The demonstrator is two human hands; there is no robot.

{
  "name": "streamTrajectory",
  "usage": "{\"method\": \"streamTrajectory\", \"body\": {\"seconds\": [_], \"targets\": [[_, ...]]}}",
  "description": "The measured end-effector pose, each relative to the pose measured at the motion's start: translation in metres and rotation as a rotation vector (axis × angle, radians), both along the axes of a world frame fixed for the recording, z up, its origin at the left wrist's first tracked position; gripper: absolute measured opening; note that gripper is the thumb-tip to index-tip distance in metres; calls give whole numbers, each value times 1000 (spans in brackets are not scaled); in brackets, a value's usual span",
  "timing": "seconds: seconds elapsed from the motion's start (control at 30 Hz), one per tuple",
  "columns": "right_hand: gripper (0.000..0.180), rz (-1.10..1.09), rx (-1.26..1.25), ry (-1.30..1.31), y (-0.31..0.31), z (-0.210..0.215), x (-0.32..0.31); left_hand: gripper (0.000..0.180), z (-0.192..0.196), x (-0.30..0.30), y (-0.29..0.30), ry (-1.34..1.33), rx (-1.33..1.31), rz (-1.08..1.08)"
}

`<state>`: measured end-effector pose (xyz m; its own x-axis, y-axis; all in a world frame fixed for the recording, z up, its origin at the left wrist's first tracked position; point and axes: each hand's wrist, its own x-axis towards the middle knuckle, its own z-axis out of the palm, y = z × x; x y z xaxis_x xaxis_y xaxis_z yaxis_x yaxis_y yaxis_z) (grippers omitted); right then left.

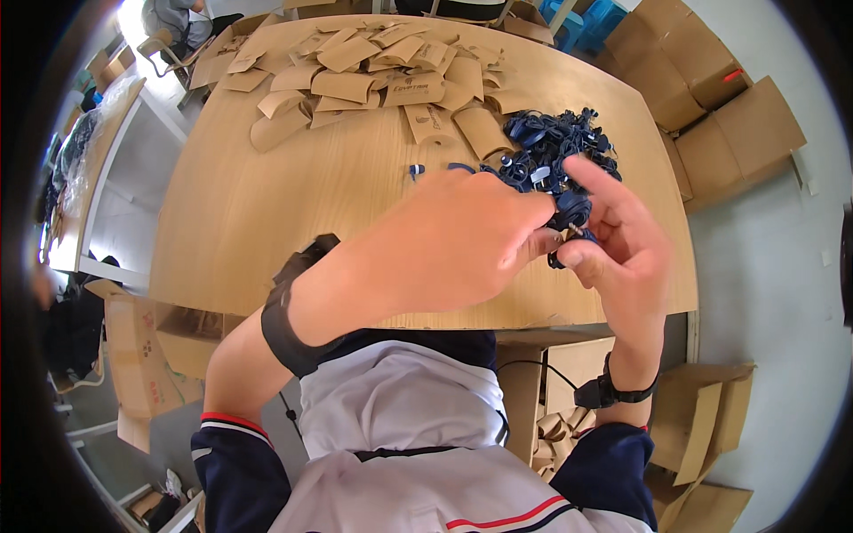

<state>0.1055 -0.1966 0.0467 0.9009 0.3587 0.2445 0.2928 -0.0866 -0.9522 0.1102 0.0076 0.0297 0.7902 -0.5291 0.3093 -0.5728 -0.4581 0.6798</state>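
Both of my hands meet above the near edge of a wooden table. My left hand and my right hand pinch the same small dark blue strap with a metal end between their fingertips. Just behind them lies a heap of dark blue straps. A spread of flat brown paper sleeves covers the far part of the table.
Cardboard boxes stand on the floor to the right, and more open boxes sit by my right side. Another box with brown sleeves is under the table. A second table stands to the left.
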Motion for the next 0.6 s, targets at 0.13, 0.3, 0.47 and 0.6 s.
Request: {"method": "streamTrajectory", "body": {"seconds": [0.13,0.3,0.47,0.6], "targets": [[32,18,-41,-7,-4,-13,9,12,-8,-2,0,-320,227,118],[19,-112,-250,-788,2,-16,27,23,-12,9,13,394,-149,-36],[22,-195,-269,-956,9,10,34,38,-42,61,32,416,-172,152],[22,-362,-445,-1151,14,34,43,31,-85,85,47,-271,454,488]]}}
